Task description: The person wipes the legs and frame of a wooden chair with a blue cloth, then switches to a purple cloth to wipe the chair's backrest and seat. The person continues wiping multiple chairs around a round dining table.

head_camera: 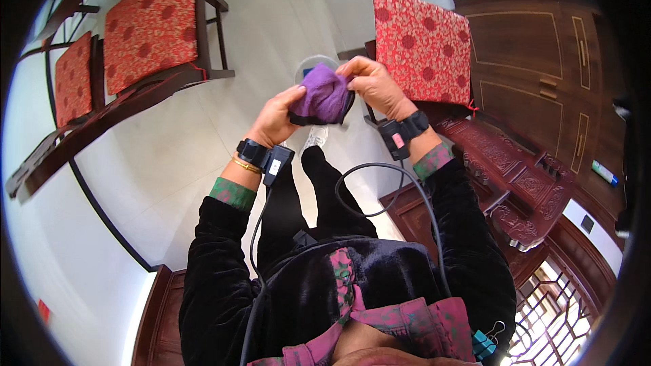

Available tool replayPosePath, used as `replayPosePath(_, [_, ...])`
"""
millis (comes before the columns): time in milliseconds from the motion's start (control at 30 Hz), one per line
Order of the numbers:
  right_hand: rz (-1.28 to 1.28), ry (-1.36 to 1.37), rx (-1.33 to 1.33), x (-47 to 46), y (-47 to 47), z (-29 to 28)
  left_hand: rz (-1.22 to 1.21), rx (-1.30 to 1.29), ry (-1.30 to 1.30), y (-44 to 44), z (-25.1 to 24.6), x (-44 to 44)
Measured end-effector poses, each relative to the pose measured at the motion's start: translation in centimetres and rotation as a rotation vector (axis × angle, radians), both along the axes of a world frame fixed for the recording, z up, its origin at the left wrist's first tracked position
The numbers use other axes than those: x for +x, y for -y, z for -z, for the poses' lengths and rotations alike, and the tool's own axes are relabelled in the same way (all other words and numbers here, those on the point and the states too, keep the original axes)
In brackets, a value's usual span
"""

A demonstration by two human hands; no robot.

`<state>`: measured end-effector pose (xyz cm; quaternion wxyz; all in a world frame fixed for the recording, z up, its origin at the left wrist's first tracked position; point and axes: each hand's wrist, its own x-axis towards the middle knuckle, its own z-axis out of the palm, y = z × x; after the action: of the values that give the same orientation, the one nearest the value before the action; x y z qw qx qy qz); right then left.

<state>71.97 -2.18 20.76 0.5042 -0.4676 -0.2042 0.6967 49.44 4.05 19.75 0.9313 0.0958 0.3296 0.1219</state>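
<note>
A purple cloth (321,94) with a dark border is stretched between my two hands, above the floor. My left hand (278,114) grips its left side, thumb on top. At its upper right edge, my right hand (374,84) pinches the cloth between thumb and fingers. Partly hidden behind the cloth, a round, pale container (321,60) stands on the floor, with something blue in it. Each wrist wears a black strap with a small cabled device, the left one (277,165) next to a gold bangle (246,164).
Dark wooden chairs with red patterned cushions stand at left (152,30) and right (422,48). A carved wooden piece of furniture (529,183) lies close to my right arm, before a dark cabinet (519,51). A loose cable (356,166) loops beside my right forearm.
</note>
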Motion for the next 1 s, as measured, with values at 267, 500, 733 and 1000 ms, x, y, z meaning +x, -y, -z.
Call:
replayPosePath(267, [-0.134, 0.123, 0.009, -3.6, -3.3, -10.5, -0.209, 0.388, 0.118, -0.5, -9.1, -6.1])
replayPosePath(500, [-0.369, 0.257, 0.374, -8.5, -3.5, -16.6, -0.103, 0.768, -0.133, 0.8, -15.5, -10.8])
replayPosePath(733, [-0.298, 0.374, 0.001, -16.2, -2.0, -17.6, -0.273, 1.644, -0.681, 2.6, -19.4, -16.3])
replayPosePath(1000, [-0.485, -0.579, -0.038, -28.1, -2.1, -19.6, -0.367, 2.107, -0.608, 6.6, -23.3, -22.7])
